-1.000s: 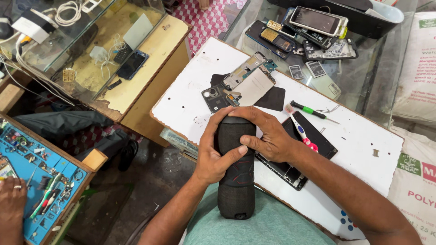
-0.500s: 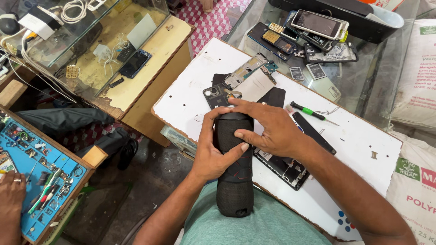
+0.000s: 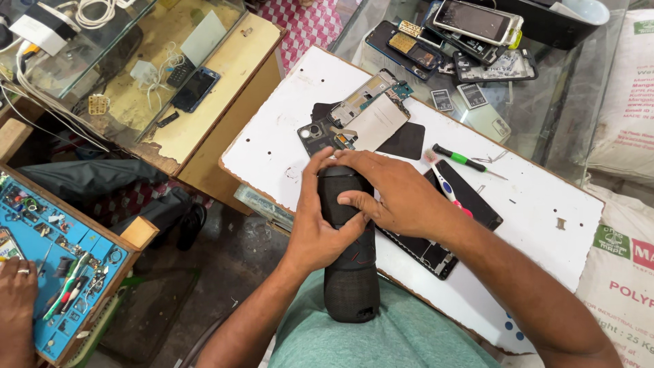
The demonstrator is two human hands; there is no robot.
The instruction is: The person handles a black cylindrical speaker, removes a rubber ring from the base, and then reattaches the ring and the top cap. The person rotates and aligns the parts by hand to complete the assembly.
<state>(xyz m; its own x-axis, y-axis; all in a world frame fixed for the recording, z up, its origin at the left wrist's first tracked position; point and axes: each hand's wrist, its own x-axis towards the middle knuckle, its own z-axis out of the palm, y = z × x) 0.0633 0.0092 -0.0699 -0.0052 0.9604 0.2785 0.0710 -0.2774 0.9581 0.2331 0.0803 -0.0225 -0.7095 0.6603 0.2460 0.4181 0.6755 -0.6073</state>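
A black cylindrical speaker (image 3: 352, 272) with a mesh cover rests upright against my chest, its top at the near edge of a white work board (image 3: 524, 218). My left hand (image 3: 320, 225) wraps its left side, thumb up along the top. My right hand (image 3: 392, 194) lies over the top and right side, fingers pressed on the cover. Just beyond the speaker lies an opened phone (image 3: 354, 116) with its frame and back panel on a black mat.
A green-handled screwdriver (image 3: 463, 160), a pink and white toothbrush (image 3: 446, 185) and a dark phone screen (image 3: 436, 249) lie on the board. Phone parts cover the glass counter (image 3: 470, 41). At left, another person's hand (image 3: 17, 300) rests by a blue tool tray (image 3: 61, 252).
My right hand has slid from the speaker's right side up across its top, fingers now over the front. The view has shifted slightly.
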